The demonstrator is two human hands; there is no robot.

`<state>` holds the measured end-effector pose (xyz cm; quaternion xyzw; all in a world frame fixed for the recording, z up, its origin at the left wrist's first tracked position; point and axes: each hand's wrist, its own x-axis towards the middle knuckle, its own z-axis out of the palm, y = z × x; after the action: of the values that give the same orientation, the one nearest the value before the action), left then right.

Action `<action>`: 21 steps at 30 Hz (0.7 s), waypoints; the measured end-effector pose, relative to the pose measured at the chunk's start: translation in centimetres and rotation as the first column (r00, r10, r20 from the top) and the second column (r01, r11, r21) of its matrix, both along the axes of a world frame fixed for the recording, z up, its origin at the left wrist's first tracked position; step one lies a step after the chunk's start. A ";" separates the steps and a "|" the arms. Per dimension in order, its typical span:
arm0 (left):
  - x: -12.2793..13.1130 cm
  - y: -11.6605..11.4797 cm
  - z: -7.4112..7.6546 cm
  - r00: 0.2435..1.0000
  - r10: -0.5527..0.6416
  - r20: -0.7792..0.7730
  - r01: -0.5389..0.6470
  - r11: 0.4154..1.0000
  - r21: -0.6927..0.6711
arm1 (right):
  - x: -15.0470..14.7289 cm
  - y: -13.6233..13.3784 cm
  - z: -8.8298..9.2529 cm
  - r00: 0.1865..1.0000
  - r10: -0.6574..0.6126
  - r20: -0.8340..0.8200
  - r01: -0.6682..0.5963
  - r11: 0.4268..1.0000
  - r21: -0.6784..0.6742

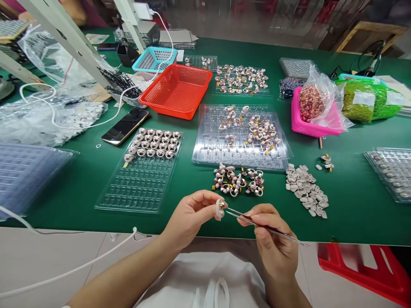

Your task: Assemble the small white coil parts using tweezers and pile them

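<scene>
My left hand [192,216] pinches a small white part with a coil [220,208] between thumb and fingertips, just over the near edge of the green table [353,205]. My right hand [272,239] grips metal tweezers [257,223] whose tips touch that part. Just beyond the hands lies a loose heap of coil parts [238,181], and to its right a pile of small white caps [306,190].
A clear tray [138,188] at the left holds rows of finished parts. A larger clear tray [218,147] with more parts lies ahead. Farther off: a phone [125,125], red basket [178,90], teal basket [155,58], pink basket [317,124] with a bag of coils, green bags [369,100].
</scene>
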<state>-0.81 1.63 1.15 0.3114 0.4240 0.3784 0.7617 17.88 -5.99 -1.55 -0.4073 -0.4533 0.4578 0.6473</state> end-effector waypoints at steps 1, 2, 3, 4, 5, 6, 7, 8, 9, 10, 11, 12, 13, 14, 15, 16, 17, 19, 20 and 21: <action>0.0 0.0 0.0 1.000 0.002 -0.004 -0.002 1.000 0.000 | -0.1 0.0 0.0 1.000 -0.004 0.006 0.004 1.000 0.001; 0.1 0.0 0.0 1.000 0.003 -0.006 -0.003 1.000 0.002 | -0.1 0.1 0.0 1.000 -0.008 0.011 0.008 1.000 0.001; 0.1 -0.1 0.0 1.000 0.002 -0.010 -0.002 1.000 0.003 | -0.2 0.2 0.0 1.000 -0.013 0.015 0.013 1.000 -0.002; 0.1 -0.1 0.0 1.000 0.001 -0.015 -0.001 1.000 0.003 | -0.2 0.2 -0.1 1.000 -0.015 0.019 0.015 1.000 -0.006; 0.1 -0.1 0.0 1.000 0.001 -0.021 -0.001 1.000 0.004 | -0.2 0.3 -0.1 1.000 -0.018 0.022 0.018 1.000 -0.010; 0.1 -0.1 -0.1 1.000 0.001 -0.028 -0.001 1.000 0.005 | -0.3 0.3 -0.2 1.000 -0.019 0.023 0.019 1.000 -0.014; 0.1 -0.1 -0.1 0.999 0.001 -0.034 -0.001 1.000 0.006 | -0.3 0.4 -0.2 1.000 -0.018 0.022 0.018 1.000 -0.015; 0.1 -0.1 -0.2 0.999 0.000 -0.039 0.000 1.000 0.009 | -0.3 0.4 -0.3 1.000 -0.017 0.018 0.017 1.000 -0.013; 0.1 -0.2 -0.3 0.999 -0.002 -0.041 0.003 1.000 0.012 | -0.4 0.4 -0.3 1.000 -0.013 0.010 0.013 1.000 -0.011; 0.1 -0.1 -0.3 0.999 -0.005 -0.042 0.006 1.000 0.015 | -0.4 0.5 -0.4 1.000 -0.008 0.000 0.008 1.000 -0.009; 0.1 -0.1 -0.4 0.999 -0.008 -0.041 0.009 1.000 0.016 | -0.5 0.5 -0.4 1.000 -0.005 -0.013 0.005 1.000 -0.009; 0.1 -0.1 -0.4 0.999 -0.011 -0.041 0.011 1.000 0.014 | -0.5 0.6 -0.4 1.000 -0.004 -0.027 0.003 1.000 -0.011; 0.2 -0.1 -0.4 0.999 -0.010 -0.041 0.011 1.000 0.010 | -0.6 0.7 -0.5 0.999 -0.005 -0.042 0.005 1.000 -0.016; 0.2 -0.1 -0.3 0.999 -0.007 -0.040 0.007 1.000 0.005 | -0.6 0.8 -0.4 0.998 -0.007 -0.057 0.005 1.000 -0.023; 0.2 -0.1 -0.3 0.999 -0.002 -0.040 0.002 1.000 0.000 | -0.7 0.9 -0.4 0.997 -0.006 -0.073 0.004 1.000 -0.028; 0.3 -0.1 -0.2 0.999 0.004 -0.039 -0.005 1.000 -0.005 | -0.8 1.0 -0.4 0.996 -0.005 -0.093 0.002 0.999 -0.033; 0.3 -0.1 -0.1 0.999 0.010 -0.036 -0.011 1.000 -0.009 | -0.9 1.2 -0.3 0.993 -0.001 -0.116 -0.003 0.999 -0.037; 0.4 -0.2 -0.1 0.999 0.019 -0.026 -0.020 1.000 -0.016 | -1.1 1.6 -0.2 0.984 0.005 -0.177 -0.013 0.999 -0.044; 0.4 -0.2 -0.2 0.999 0.022 -0.024 -0.022 1.000 -0.020 | -1.2 1.7 -0.2 0.977 0.007 -0.211 -0.019 0.998 -0.053; 0.4 -0.3 -0.2 0.999 0.024 -0.024 -0.024 0.999 -0.026 | -1.3 1.9 -0.2 0.970 0.006 -0.243 -0.022 0.998 -0.066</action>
<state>-0.42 1.34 0.90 0.3006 0.4416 0.3782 0.7560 16.59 -4.09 -1.77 -0.3668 -0.3578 0.5238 0.6805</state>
